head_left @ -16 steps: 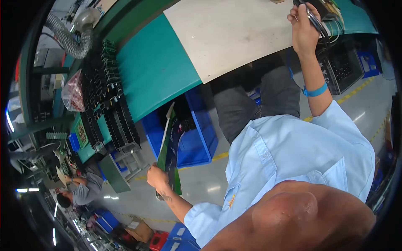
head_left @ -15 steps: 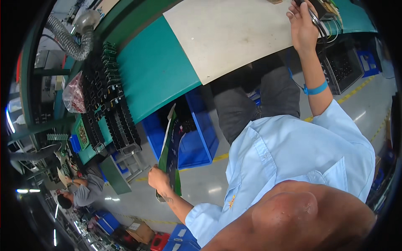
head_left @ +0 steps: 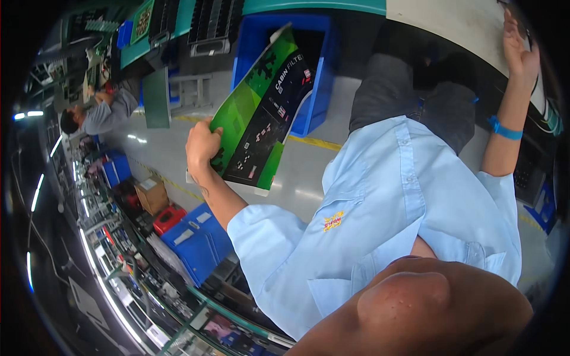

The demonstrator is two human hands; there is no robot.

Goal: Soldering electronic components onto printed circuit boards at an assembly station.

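Note:
My left hand is closed on the edge of a green and black printed cardboard box, which looks flattened or open at one end. It is held tilted, in front of a blue plastic bin on the floor below the bench. At the far right, my right hand is raised by the edge of the white work mat, a blue band round its wrist. Something slim and dark shows between its fingers; the picture's rim hides most of it.
A green-topped bench runs along the top, with black slotted racks at its left. A co-worker in grey is at the far left. Blue crates and a cardboard carton stand on the floor behind.
The view has swung, so the bench sits higher. The box in my left hand has turned from edge-on to show its printed face. My right hand now appears nearer the picture's right rim.

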